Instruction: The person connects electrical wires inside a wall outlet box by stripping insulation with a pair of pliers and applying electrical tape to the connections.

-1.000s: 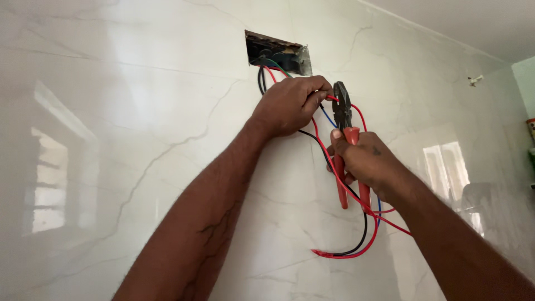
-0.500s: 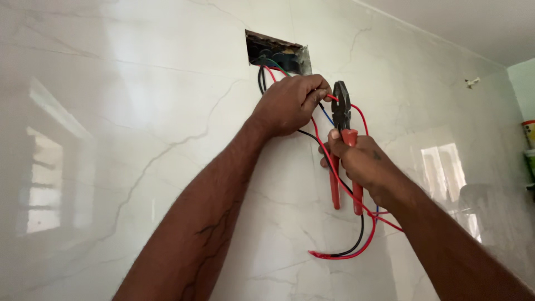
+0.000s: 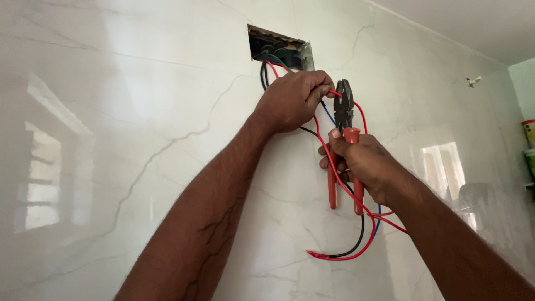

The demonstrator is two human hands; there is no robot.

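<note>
My left hand (image 3: pixel 292 99) is closed around a bunch of wires just below a rectangular wall box (image 3: pixel 277 49) cut into the glossy marble wall. It pinches a red wire (image 3: pixel 334 93) whose end meets the dark jaws of the pliers (image 3: pixel 344 108). My right hand (image 3: pixel 362 163) grips the pliers by their red handles, jaws pointing up. Red, black and blue wires (image 3: pixel 356 245) hang down from the box in a loop below both hands.
The white veined marble wall (image 3: pixel 139 139) fills the view and reflects a window. A small fitting (image 3: pixel 473 81) sticks out of the wall at upper right. Coloured containers on a shelf (image 3: pixel 529 145) show at the right edge.
My right hand has slid slightly lower with the pliers, so the handles hang more upright. My left hand keeps its hold on the wires.
</note>
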